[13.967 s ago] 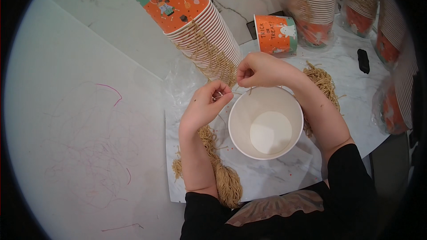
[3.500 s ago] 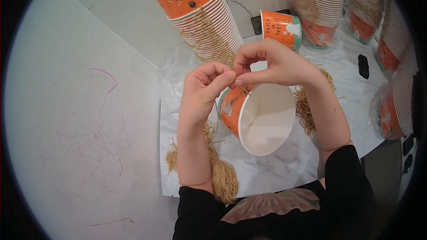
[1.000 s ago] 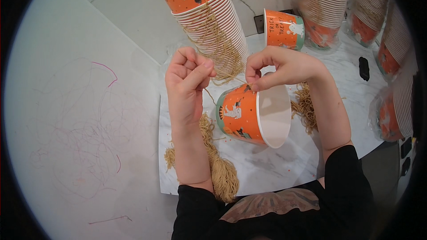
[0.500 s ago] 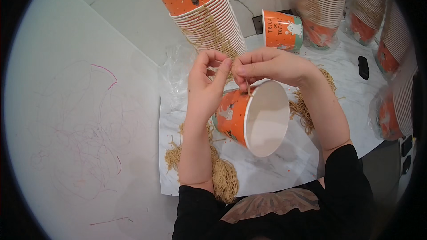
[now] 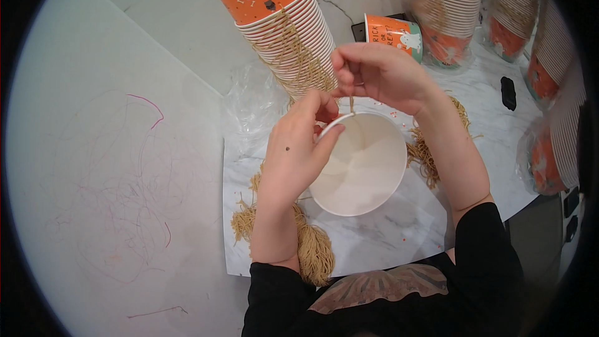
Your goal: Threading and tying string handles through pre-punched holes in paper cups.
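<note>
A paper bucket (image 5: pixel 368 181) stands in front of me, its white inside facing up at me. My left hand (image 5: pixel 292 146) is closed on its far left rim, with the thumb over the inner edge; the other fingers are partly hidden behind the wall. My right hand (image 5: pixel 392 76) is raised just beyond the rim, fingertips pinching a tan string (image 5: pixel 352 106) that runs down over the edge of the bucket. Below my left forearm lies a bundle of tan strings (image 5: pixel 316 253). Another tan bundle (image 5: pixel 428 157) is partly covered by my right forearm.
A tall leaning stack of orange buckets (image 5: pixel 290 43) with tan strings draped on it stands at the back. Behind my right hand is a single orange bucket (image 5: pixel 409 37). Bagged stacks (image 5: pixel 449 19) line the right side. A small black object (image 5: pixel 508 93) and crumpled clear plastic (image 5: pixel 249 100) lie on the table.
The bucket has tipped from its side to mouth-up. My left hand has left the string and come down onto the rim, while my right hand has risen slightly with the string.
</note>
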A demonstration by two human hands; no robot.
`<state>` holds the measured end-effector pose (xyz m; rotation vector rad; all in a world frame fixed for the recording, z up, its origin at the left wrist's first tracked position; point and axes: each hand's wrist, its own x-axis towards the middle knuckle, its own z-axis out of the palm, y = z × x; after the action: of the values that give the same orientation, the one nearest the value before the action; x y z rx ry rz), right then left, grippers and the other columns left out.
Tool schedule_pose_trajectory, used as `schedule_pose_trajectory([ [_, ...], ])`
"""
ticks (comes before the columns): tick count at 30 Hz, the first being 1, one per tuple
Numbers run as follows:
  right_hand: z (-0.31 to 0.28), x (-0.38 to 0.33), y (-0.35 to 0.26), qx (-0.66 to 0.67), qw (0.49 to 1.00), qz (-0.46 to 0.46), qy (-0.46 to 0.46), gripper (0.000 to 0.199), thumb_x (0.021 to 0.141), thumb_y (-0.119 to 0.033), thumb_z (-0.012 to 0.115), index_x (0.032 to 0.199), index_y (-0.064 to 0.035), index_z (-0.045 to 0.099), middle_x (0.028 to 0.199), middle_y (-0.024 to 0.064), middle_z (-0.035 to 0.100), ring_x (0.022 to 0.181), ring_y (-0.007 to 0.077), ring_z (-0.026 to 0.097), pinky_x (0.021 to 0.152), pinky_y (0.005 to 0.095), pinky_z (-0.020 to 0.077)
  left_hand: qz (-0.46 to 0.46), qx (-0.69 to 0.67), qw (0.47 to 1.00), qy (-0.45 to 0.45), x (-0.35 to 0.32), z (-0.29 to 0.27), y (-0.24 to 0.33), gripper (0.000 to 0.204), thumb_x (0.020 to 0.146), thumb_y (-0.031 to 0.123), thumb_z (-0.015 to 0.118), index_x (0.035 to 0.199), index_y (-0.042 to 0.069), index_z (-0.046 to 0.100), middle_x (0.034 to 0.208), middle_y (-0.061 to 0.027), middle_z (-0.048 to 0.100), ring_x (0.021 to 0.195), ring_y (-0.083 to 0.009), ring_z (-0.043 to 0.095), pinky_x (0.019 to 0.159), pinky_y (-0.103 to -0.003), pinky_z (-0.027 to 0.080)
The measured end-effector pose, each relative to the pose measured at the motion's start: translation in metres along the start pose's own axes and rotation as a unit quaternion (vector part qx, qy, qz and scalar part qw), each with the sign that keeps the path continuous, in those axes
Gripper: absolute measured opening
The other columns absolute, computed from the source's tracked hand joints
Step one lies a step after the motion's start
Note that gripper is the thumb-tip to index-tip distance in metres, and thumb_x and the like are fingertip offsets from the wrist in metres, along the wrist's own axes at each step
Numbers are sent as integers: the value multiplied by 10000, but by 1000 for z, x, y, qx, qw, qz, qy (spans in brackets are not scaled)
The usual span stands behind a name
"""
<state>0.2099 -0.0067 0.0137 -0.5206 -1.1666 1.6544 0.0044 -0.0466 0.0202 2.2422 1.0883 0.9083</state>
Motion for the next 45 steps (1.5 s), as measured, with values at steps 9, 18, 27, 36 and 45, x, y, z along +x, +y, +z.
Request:
schedule_pose_trajectory([
  [9, -69, -15, -44, 218, 959, -177, 46, 164, 1023, -151, 506, 1029, 6, 555, 760, 5, 480, 698, 145, 472, 805, 319, 503, -11, 69, 997, -37, 3, -8, -13, 186, 870, 30, 640, 1051, -10, 637, 934, -114, 708, 872, -205, 686, 698, -333, 554],
  [18, -113, -43, -71, 261, 924, -279, 29, 198, 1034, -114, 458, 1058, 47, 569, 761, 5, 425, 671, 117, 390, 629, 248, 381, -75, 216, 972, -56, 12, -6, -49, 227, 836, 57, 626, 1058, 27, 659, 970, -165, 717, 883, -329, 685, 776, -402, 525],
  [27, -41, -43, -63, -129, 968, -183, 113, 254, 954, -223, 535, 762, -73, 606, 616, -82, 378, 561, 32, 329, 497, 214, 271, -143, 292, 946, -9, 17, -16, -63, 245, 852, 131, 650, 1081, 45, 665, 1009, -143, 723, 904, -304, 693, 790, -402, 527],
  [36, 17, -38, -33, -360, 931, -43, -49, 264, 907, -203, 553, 727, -24, 623, 672, -56, 547, 612, 18, 409, 534, 230, 300, -10, -278, 960, -28, 5, -13, 2, 450, 871, 77, 749, 1293, 32, 601, 1219, -71, 659, 1170, -189, 608, 948, -348, 517],
  [45, 13, -34, -27, -378, 924, -49, -40, 253, 908, -171, 536, 719, -21, 614, 690, -40, 569, 657, 20, 461, 587, 226, 349, -57, -298, 953, 0, 4, -20, -1, 152, 904, 26, 703, 1031, -55, 714, 881, -91, 745, 834, -120, 697, 773, -248, 544],
])
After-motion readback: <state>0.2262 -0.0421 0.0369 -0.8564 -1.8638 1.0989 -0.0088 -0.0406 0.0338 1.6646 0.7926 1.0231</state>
